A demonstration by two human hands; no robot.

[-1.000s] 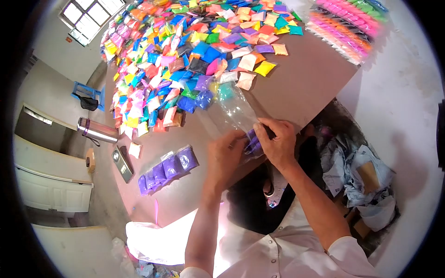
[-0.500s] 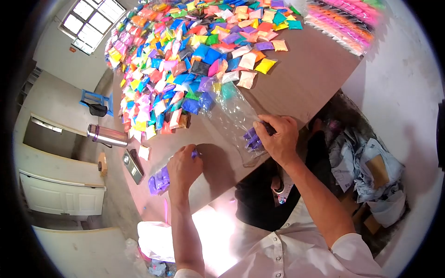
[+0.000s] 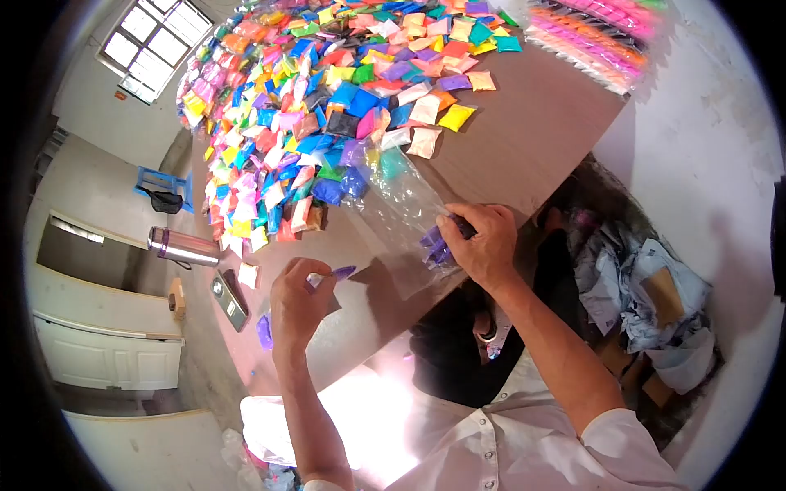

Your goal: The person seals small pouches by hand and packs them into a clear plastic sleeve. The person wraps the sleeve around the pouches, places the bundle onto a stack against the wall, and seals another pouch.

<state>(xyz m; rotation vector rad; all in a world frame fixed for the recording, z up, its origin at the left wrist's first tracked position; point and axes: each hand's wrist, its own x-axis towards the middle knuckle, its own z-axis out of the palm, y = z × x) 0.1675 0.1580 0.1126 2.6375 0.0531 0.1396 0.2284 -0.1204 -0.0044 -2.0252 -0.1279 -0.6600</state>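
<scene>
Room: pale walls, barred window (image 3: 155,41) far left, brown table (image 3: 524,131) filling the middle, sunlit at its near edge.

Left hand (image 3: 299,303): thumb and fingertips brought together, pinching a purple packet (image 3: 345,272) that pokes out toward the right, just above the tabletop. Can't tell if it's one or several; fingers cover the rest.

Right hand (image 3: 485,241): thumb and fingers closed on the near end of a clear plastic bag (image 3: 401,196) at the table's near edge. Small purple sachets (image 3: 438,250) sit bunched at that end, right by the thumb; can't tell for sure if all are inside the film. Something dark under the fingers, unreadable.

Bag's far end reaches the multicolored packet pile (image 3: 360,98), which covers most of the far and left table.

Next to the left wrist, on the table: loose purple pouch (image 3: 264,331), partly hidden. Beyond it: phone (image 3: 229,300), cream packet (image 3: 248,274), steel thermos (image 3: 184,247) on its side.

Far right corner: bundled neon packs (image 3: 589,37). Floor, right: crumpled gray mailers (image 3: 679,282). Floor, left: blue chair (image 3: 176,182).
</scene>
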